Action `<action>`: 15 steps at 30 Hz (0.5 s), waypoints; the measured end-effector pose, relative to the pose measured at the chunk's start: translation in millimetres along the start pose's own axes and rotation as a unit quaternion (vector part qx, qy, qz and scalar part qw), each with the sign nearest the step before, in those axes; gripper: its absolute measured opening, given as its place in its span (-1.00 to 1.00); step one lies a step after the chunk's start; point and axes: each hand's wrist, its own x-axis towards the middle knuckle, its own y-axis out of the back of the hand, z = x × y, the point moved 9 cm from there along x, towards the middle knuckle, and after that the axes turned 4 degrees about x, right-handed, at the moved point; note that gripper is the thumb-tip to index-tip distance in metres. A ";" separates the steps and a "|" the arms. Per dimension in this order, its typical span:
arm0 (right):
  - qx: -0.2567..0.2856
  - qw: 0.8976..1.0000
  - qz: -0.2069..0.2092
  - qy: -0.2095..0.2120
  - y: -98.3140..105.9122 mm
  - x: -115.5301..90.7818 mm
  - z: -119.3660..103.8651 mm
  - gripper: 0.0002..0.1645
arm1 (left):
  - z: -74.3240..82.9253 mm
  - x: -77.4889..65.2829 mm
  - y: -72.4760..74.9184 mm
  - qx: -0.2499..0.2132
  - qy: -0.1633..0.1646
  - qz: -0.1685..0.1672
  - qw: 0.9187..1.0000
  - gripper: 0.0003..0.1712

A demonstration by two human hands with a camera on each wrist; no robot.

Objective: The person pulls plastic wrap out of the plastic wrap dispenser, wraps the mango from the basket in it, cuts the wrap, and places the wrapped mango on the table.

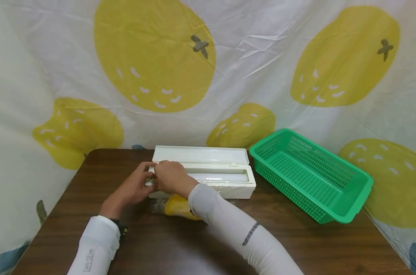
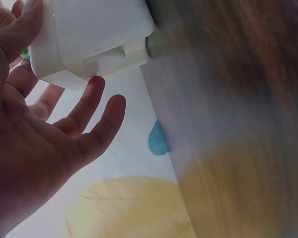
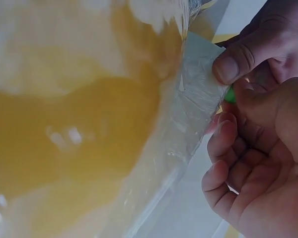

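Observation:
A white plastic wrap dispenser (image 1: 237, 189) stands with its lid (image 1: 201, 154) raised and a roll (image 1: 221, 177) inside. Clear film (image 3: 191, 109) hangs over its front. At the dispenser's left end my left hand (image 1: 137, 187) grips the corner between thumb and fingers, its outer fingers spread in the left wrist view. Right beside it, my right hand (image 1: 170, 176) has curled fingers and pinches a small green piece (image 3: 231, 94), mostly hidden by the fingers. Below my right forearm lies a yellow object (image 1: 180, 207) with clear film around it; its kind is unclear.
A green plastic basket (image 1: 311, 179) stands to the right, close to the dispenser's end. Brown wooden tabletop (image 1: 153, 244) extends in front and to both sides. A cloth (image 1: 242, 68) printed with yellow fruit hangs behind the table's back edge.

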 end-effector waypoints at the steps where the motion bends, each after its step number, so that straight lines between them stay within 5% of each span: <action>1: -0.002 1.000 0.000 0.001 -0.1 -0.2 -0.1 -0.73 | 0.0 -0.4 -0.2 -0.001 0.003 -0.001 1.000 -0.75; 15: -0.051 0.998 -0.030 0.011 0.2 -18.0 15.3 -0.68 | -0.1 -1.2 -1.5 -0.032 0.026 0.004 0.999 -0.78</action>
